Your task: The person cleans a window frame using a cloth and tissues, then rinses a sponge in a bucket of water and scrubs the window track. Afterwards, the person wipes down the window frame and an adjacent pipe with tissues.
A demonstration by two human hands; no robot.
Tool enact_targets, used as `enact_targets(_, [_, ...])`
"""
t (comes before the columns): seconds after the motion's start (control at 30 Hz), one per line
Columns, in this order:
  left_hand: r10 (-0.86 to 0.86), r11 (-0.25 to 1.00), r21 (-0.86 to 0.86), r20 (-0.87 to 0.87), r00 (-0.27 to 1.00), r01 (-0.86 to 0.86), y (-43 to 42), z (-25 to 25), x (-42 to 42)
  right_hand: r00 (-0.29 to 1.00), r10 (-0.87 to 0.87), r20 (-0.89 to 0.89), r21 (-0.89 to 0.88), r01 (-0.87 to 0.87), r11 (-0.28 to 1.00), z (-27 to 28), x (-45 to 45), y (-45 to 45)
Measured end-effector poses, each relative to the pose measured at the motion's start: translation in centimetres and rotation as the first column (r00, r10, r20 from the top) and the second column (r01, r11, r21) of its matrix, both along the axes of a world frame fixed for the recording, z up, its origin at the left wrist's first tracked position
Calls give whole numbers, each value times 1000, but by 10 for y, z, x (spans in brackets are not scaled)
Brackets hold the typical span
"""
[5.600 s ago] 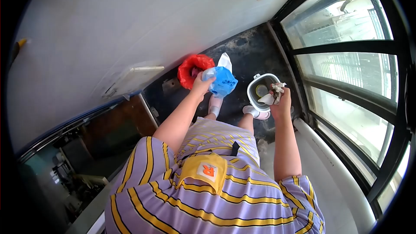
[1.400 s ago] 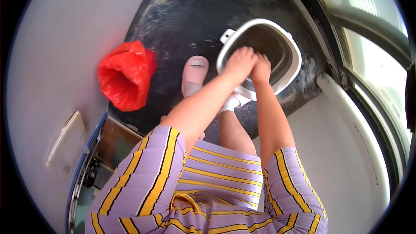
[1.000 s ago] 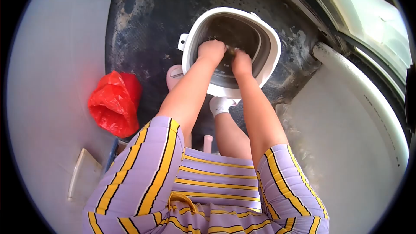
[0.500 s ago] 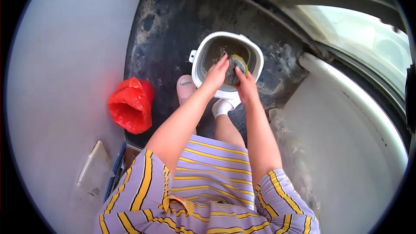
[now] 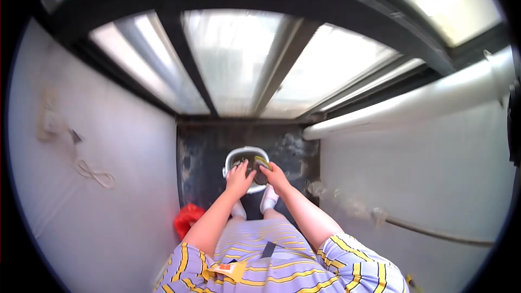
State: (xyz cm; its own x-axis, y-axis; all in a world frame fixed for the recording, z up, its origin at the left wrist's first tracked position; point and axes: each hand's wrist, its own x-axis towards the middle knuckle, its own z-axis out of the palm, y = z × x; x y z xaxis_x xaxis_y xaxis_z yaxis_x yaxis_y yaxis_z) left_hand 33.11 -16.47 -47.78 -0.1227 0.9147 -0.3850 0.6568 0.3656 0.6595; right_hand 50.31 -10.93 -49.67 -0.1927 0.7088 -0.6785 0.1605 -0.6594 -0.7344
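A white bucket (image 5: pixel 247 149) with murky water inside stands on the dark floor between my feet. Over its right side my right hand (image 5: pixel 278 178) grips a grey scrubbing pad (image 5: pixel 260 177) with a yellow-green edge. The pad's exact kind is hard to make out. My left hand (image 5: pixel 237 181) is above the left part of the bucket, fingers spread and thumb pointing toward the pad; it grips nothing that I can see. Part of the bucket's near rim is hidden behind my hands.
A red plastic bag (image 5: pixel 187 219) sits by the left wall, partly behind my left arm. A wall socket (image 5: pixel 50 122) with a white cord (image 5: pixel 92 173) is at left. A thick white pipe (image 5: pixel 401 111) runs along the right wall, with a thinner hose (image 5: pixel 434 232) lower. Windows rise ahead.
My view has tilted up, bringing windows and the wall socket into sight. My left hand has come away from the pad, its fingers now spread; my right hand still holds it.
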Motion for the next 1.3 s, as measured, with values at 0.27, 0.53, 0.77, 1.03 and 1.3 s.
enact_targets(0.27, [-432,421,798,-242,869,431,108,300,4,911,-234,-341,326,348,879,321,97,74])
enact_targets(0.53, [-70,13,780,-623,779,625,258,456,29,881,-339,-330,863,427,269,521,183,248])
enact_targets(0.77, [222,110,763,-643,733,636,319,456,43,899,-394,192,966,-101,239,522,148,394])
enact_targets(1.03, [429,21,681,-668,608,732,330,418,-6,772,-50,634,772,-636,-21,531,35,399])
enact_targets(1.3, [461,-21,680,-643,611,733,336,408,-11,606,-451,656,666,-745,-33,521,94,414])
